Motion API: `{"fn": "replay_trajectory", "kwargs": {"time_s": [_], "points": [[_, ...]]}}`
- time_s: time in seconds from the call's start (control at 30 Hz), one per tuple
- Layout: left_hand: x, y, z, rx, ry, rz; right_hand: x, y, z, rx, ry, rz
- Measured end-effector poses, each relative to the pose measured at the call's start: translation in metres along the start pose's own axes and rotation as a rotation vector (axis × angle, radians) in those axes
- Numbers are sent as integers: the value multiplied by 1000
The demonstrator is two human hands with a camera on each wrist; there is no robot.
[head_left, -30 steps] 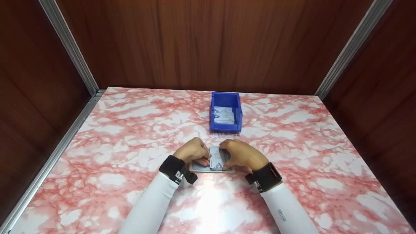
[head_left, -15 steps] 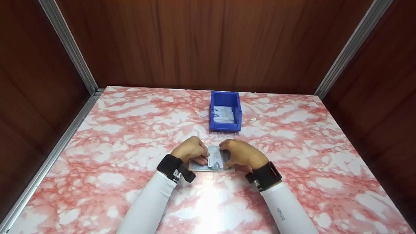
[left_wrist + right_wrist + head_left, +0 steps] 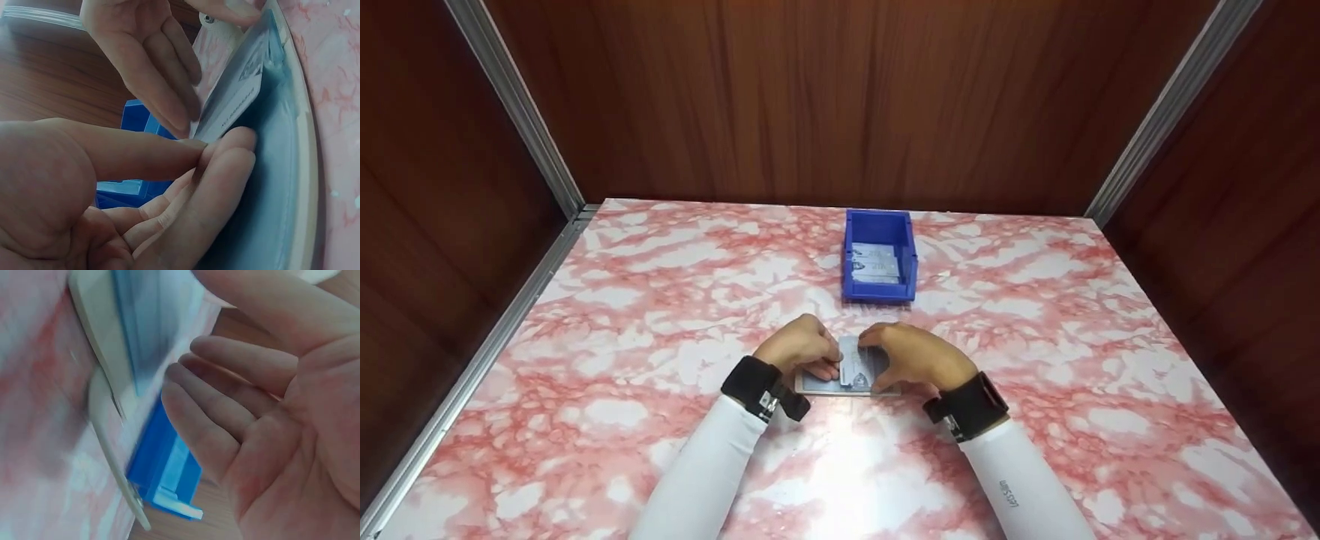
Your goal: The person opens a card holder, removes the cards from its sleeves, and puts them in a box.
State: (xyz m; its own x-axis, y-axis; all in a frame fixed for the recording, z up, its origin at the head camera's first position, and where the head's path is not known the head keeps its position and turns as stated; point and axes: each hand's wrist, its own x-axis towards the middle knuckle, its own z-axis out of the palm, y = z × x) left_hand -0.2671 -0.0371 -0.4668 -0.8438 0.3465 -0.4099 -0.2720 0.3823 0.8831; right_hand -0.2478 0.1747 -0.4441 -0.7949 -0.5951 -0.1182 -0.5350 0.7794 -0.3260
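A pale printed card (image 3: 855,364) is tilted up over a flat beige-edged board (image 3: 306,185) with a bluish clear film (image 3: 275,169) on it. My left hand (image 3: 802,345) pinches the card's left edge between thumb and fingertips; in the left wrist view they meet at the corner of the card (image 3: 236,104), which bears a line of numbers. My right hand (image 3: 919,352) spans the card from the right, thumb at its near end and fingertips at its far end, hiding its right part. In the right wrist view its curved fingers lie close to the film's end.
Beyond the hands stands a blue open-fronted bin (image 3: 879,294) holding several similar cards (image 3: 876,262). The marbled red-and-white tabletop (image 3: 660,300) is bounded by brown wood-look panels (image 3: 795,105) at the back and both sides.
My right hand's fingertips have moved slightly left over the card, so less of it shows. The left hand keeps its pinch and has shifted only a little left. The bin stays put.
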Motion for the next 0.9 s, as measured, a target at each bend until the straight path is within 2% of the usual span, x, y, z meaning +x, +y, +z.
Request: {"fn": "replay_trajectory", "kwargs": {"time_s": [0.4, 0.6, 0.9], "points": [[0, 0, -2, 18, -3, -12, -1, 2, 3, -40, 12, 33], [-2, 2, -4, 44, -8, 12, -2, 3, 2, -26, 37, 37], [0, 0, 7, 50, 34, 32, -2, 3, 4, -2, 29, 64]]}}
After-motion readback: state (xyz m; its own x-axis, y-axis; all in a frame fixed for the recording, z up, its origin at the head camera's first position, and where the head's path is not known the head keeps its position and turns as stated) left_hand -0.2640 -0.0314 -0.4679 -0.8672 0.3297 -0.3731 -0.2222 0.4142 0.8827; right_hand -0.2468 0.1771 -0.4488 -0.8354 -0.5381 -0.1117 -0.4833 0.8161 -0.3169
